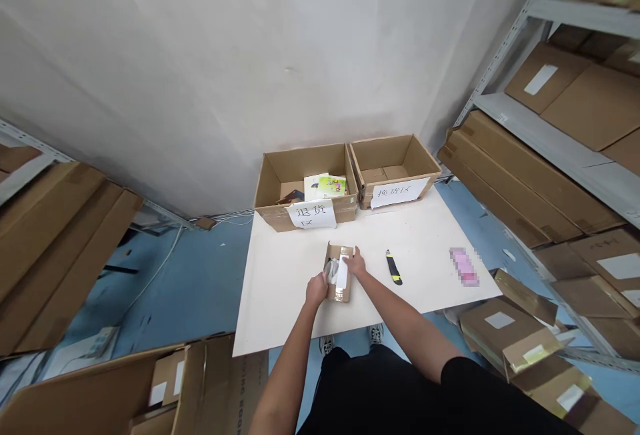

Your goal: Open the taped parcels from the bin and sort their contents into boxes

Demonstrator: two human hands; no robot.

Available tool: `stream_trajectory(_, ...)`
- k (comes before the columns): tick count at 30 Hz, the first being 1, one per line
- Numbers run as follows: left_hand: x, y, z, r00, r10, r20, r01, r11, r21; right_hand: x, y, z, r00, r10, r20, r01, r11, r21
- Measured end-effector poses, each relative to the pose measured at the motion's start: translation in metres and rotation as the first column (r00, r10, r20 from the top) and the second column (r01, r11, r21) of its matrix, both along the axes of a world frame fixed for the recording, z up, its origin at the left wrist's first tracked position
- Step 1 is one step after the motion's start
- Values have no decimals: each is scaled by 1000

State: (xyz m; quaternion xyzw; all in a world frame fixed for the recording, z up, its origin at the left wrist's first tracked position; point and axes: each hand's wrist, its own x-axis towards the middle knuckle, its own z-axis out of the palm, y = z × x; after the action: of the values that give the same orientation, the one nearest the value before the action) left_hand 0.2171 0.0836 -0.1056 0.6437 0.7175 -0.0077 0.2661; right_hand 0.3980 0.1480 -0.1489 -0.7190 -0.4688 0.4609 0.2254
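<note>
A small cardboard box (346, 293) with a white label lies on the white table (285, 301), its lid partly raised. Inside, on the left, shows something greyish-white, perhaps wrapped in plastic (331, 269); its kind I cannot make out. My left hand (316, 289) grips the box's left edge beside this content. On the opposite side, my right hand (355, 263) holds the labelled flap with its fingers over the edge. A black and yellow utility knife (394, 268) rests on the table to the right of my right hand.
Two open cartons with handwritten paper signs stand at the table's back: the left carton (270, 216) contains booklets, the right carton (367, 193) is beside it. A blurred pink object (465, 267) lies at the right. Shelves (530, 125) and a big carton (215, 381) flank the table.
</note>
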Motion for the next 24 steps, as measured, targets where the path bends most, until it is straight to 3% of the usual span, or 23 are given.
stream_trajectory(4,-13,2,-3,997,16,70,-16,1000,-1,-32,-21,8,994,-87,61,87,996,4)
stream_trajectory(6,-18,2,-8,995,18,103,-18,1000,2,-34,-26,13,989,-146,2,146,989,1)
stream_trajectory(10,-33,-1,-18,971,79,227,-92,995,49,-5,-36,24,957,-208,-202,201,978,-55)
stream_trajectory(13,-41,-3,-23,961,54,271,-108,976,191,17,-52,25,942,-253,-221,250,967,-45)
stream_trajectory(16,-38,1,-24,961,-238,139,176,919,352,24,-68,22,948,-308,-84,309,951,3)
stream_trajectory(19,-30,7,-20,819,-573,38,521,770,367,21,-75,24,928,-304,218,297,953,62)
stream_trajectory(21,-26,9,-19,742,-670,24,619,698,360,19,-76,28,887,-256,384,224,966,128)
stream_trajectory(24,-24,9,-17,736,-676,40,597,675,433,17,-76,35,825,-157,542,38,974,225)
